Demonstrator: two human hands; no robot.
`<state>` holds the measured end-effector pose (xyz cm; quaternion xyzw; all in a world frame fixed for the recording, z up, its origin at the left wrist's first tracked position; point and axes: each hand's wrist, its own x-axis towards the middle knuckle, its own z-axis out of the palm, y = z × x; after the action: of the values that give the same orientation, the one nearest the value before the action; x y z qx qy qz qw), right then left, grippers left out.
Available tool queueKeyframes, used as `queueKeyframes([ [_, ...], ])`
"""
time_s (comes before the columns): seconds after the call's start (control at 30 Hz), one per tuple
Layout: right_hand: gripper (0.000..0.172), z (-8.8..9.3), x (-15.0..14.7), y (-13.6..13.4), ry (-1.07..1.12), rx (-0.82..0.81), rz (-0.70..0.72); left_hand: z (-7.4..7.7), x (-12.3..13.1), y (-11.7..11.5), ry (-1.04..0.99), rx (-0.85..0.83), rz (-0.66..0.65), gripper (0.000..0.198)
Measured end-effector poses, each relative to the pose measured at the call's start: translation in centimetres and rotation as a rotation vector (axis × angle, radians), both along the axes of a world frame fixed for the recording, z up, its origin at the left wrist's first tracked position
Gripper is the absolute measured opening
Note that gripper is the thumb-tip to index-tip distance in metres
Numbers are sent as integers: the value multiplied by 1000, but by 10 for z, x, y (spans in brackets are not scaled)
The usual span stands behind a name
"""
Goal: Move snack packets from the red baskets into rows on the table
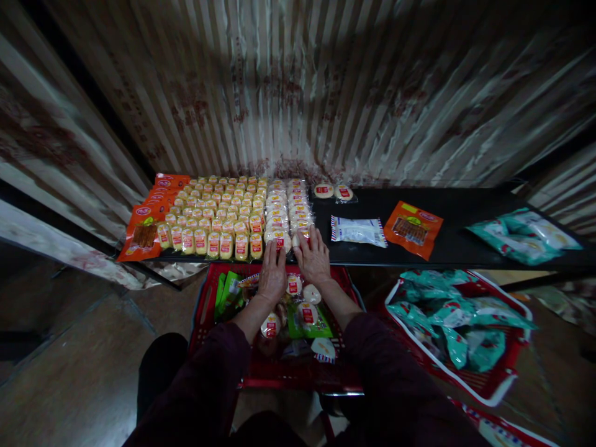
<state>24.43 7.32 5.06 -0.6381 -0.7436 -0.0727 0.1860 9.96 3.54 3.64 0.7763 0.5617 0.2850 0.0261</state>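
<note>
Two rows of round cakes in clear wrappers with red labels run back along the black shelf (pixel 363 253). My left hand (pixel 272 273) lies with its stretched fingers against the nearest round cake (pixel 279 239) of the left row. My right hand (pixel 315 257) has its fingers spread over the front round cake (pixel 303 237) of the right row, covering most of it. Beneath my wrists, a red basket (pixel 200 316) holds loose round cakes (pixel 307 314) and green packets (pixel 228 293). Left of the rows stand many small yellow wrapped cakes (pixel 214 245).
Orange packets (pixel 142 228) line the shelf's left end. Two round cakes (pixel 333 191), a white packet (pixel 358 230), another orange packet (pixel 413 228) and teal packets (pixel 521 236) lie to the right. A second red basket (pixel 507 379) with teal packets stands on the floor, right. A patterned curtain (pixel 288 93) hangs behind.
</note>
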Motion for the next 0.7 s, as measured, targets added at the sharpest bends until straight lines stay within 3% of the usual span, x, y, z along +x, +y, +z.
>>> queueKeyframes([
  [0.7,54,0,5,9,-10,-24,2,3,2,0,-2,1,14,59],
])
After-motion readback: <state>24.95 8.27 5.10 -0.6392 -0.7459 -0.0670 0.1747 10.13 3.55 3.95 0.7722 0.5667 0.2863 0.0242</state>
